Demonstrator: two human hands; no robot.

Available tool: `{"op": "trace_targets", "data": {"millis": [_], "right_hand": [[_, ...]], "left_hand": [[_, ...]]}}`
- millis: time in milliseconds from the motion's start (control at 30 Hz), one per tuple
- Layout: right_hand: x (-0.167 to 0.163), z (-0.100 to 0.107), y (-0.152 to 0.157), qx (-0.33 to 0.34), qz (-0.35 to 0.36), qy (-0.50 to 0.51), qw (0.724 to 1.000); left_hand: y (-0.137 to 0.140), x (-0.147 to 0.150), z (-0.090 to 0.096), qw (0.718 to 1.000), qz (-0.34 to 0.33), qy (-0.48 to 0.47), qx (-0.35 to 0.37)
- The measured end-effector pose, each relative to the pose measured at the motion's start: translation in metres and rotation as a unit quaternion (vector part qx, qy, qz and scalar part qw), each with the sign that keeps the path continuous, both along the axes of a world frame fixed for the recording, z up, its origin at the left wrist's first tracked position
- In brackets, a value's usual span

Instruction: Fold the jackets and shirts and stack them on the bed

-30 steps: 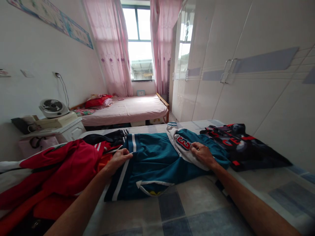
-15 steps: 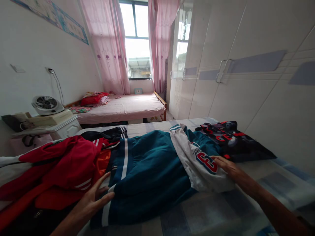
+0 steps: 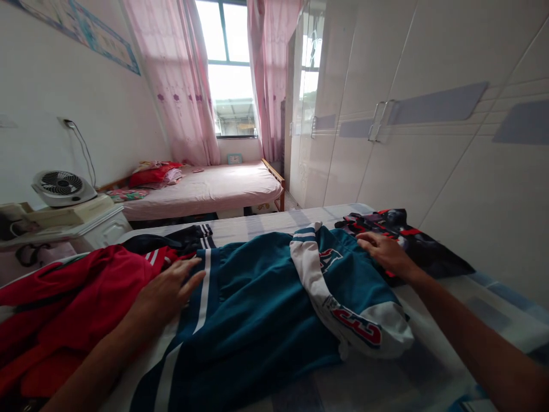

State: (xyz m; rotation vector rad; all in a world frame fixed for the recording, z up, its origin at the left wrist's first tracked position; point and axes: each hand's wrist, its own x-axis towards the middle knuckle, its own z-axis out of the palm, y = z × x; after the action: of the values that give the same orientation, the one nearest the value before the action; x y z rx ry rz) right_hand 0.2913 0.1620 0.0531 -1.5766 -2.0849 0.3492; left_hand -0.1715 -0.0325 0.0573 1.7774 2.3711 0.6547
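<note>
The jacket [image 3: 261, 297], teal with white parts, lies spread over a checked sheet [image 3: 278, 220] in front of the person, its striped hem [image 3: 206, 286] toward the left and its upper end toward the right. One white sleeve [image 3: 315, 280] lies folded across the body, its striped cuff at the far edge and a red number 3 [image 3: 358, 329] toward the near side.

The left hand [image 3: 165, 286] is over the hem, its thumb apart from the other fingers in a loose, fairly narrow spread. The right hand [image 3: 388, 252] is at the jacket's upper end, its fingers bent and close together; whether they pinch the cloth I cannot tell.

Red clothes [image 3: 94, 292] lie in a heap to the left, partly behind the left forearm, with dark clothes [image 3: 171, 237] just beyond. A black garment [image 3: 433, 252] with red patches lies to the right, partly behind the right hand.

Farther back, a pink bed [image 3: 214, 189] stands below the window [image 3: 231, 86], with a red bundle [image 3: 156, 174] on its left end. On the left, a fan [image 3: 64, 187] sits atop a white cabinet [image 3: 103, 223]; a pale wardrobe [image 3: 386, 177] lines the right side.
</note>
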Motion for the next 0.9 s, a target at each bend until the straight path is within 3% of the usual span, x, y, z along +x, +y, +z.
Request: {"op": "trace_targets", "data": {"millis": [67,200,333,433,567,733,800,900], "right_hand": [[-0.013,-0.006,0.037,0.024,0.006,-0.054,0.998],[-0.037,-0.024,0.085,0.022,0.053,-0.145,0.988],[-0.052,-0.042,0.103,0.012,0.058,-0.168,0.984],[-0.058,-0.046,0.103,0.024,0.051,-0.175,0.983],[-0.050,-0.026,0.091,0.068,0.028,-0.166,0.983],[-0.026,0.026,0.083,0.143,-0.012,-0.055,0.988],[-0.025,0.042,0.087,0.152,-0.036,-0.029,0.987],[-0.037,0.048,0.098,0.145,-0.065,-0.043,0.986]], "left_hand": [[0.047,-0.002,0.008,0.996,-0.012,0.090,-0.019],[0.109,-0.019,-0.002,0.991,-0.021,0.112,-0.072],[0.120,-0.029,-0.028,0.989,-0.029,0.103,-0.105],[0.111,-0.026,-0.031,0.992,-0.006,0.098,-0.081],[0.094,-0.026,0.001,0.997,0.039,0.065,-0.006],[0.087,-0.041,0.057,0.990,0.085,0.037,0.104],[0.094,-0.046,0.067,0.986,0.096,0.045,0.127],[0.110,-0.049,0.064,0.986,0.095,0.051,0.130]]}}
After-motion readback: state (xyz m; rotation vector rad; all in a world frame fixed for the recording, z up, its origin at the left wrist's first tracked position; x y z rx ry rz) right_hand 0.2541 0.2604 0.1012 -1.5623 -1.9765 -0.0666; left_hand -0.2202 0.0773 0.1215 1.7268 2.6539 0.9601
